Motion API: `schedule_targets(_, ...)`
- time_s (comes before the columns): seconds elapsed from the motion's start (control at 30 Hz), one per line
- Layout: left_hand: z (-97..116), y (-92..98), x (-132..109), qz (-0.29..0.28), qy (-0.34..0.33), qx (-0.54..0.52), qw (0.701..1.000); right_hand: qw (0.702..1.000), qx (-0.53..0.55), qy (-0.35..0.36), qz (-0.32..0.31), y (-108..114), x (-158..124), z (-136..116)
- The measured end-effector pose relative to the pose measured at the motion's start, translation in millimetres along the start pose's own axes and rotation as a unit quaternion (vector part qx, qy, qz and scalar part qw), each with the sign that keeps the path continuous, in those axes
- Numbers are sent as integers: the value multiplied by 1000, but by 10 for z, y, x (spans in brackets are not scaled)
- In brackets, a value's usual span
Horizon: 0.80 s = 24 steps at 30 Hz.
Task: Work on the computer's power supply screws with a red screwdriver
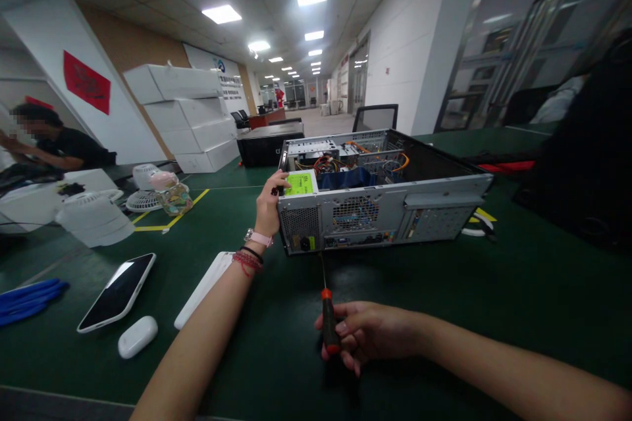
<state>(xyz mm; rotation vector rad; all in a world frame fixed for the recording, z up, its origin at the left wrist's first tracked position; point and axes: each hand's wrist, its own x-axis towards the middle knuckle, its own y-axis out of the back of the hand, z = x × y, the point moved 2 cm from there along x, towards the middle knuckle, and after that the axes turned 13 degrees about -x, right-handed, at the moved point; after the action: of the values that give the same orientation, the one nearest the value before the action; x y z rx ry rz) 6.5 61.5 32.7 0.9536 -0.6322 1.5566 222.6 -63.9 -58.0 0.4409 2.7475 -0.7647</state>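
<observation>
An open computer case (pixel 345 217) lies on its side on the green table, its rear panel facing me. Around its left rear corner, beside the power supply (pixel 301 183) with a bright green label, my left hand (pixel 271 204) is closed on the edge. My right hand (pixel 363 335) grips a screwdriver (pixel 326 319) with a dark, red-ended handle. The thin shaft points away from me towards the bottom edge of the rear panel near the power supply. Whether the tip touches the panel I cannot tell. Cables and boards show inside the case.
Left on the table (pixel 276 355) lie a phone (pixel 118 293), a white earbud case (pixel 138 337), a white flat object (pixel 205 289) partly under my left arm, and blue gloves or cloth (pixel 29 299). White fans and stacked white boxes (pixel 187 118) stand behind. Someone (pixel 59 138) sits far left.
</observation>
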Motion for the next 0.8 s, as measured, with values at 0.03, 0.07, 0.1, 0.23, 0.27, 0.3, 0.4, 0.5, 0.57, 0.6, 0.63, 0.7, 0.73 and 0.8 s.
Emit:
schedule_targets(0.03, 0, -1, 0, -1, 0, -2, 1000, 1000, -1, -1, 2, -3, 0, -1)
schedule_targets(0.07, -1, -2, 0, -1, -1, -4, 1000, 1000, -3, -2, 5, -7, -1, -3)
schedule_targets(0.1, -5, -1, -1, -2, -2, -4, 1000, 1000, -6, -3, 9, -9, -2, -5)
schedule_targets(0.23, -27, 7, -2, -3, -3, 9, 1000, 999, -19, -9, 36, -7, -5, 1)
schedule_targets(0.27, -30, 8, -2, -4, -2, 12, 1000, 999, -20, -11, 40, -4, -4, 6)
schedule_targets(0.3, -30, 9, -1, -5, -2, 13, 1000, 999, -21, -13, 42, -1, -3, 10)
schedule_targets(0.4, -8, 7, 2, -6, -2, 12, 1000, 999, -19, -9, 41, -1, -1, 16)
schedule_targets(0.5, 26, 1, 5, -2, -2, 0, 1000, 999, -19, -4, 45, -15, -6, 10)
schedule_targets(0.57, 42, -4, 6, 0, -2, -3, 1000, 998, -24, -6, 53, -26, -10, 6)
schedule_targets(0.6, 46, -6, 7, 1, -1, 0, 1000, 998, -27, -8, 57, -31, -11, 4)
schedule_targets(0.63, 48, -7, 6, 2, 0, 3, 1000, 998, -31, -10, 61, -36, -10, 3)
schedule_targets(0.7, 45, -9, 5, 2, 1, 11, 1000, 997, -39, -14, 67, -44, -7, 2)
schedule_targets(0.73, 42, -8, 4, 2, 0, 14, 1000, 996, -43, -16, 71, -47, -5, 2)
schedule_targets(0.8, 31, -6, 1, 0, -3, 17, 1000, 995, -49, -20, 82, -54, -1, 6)
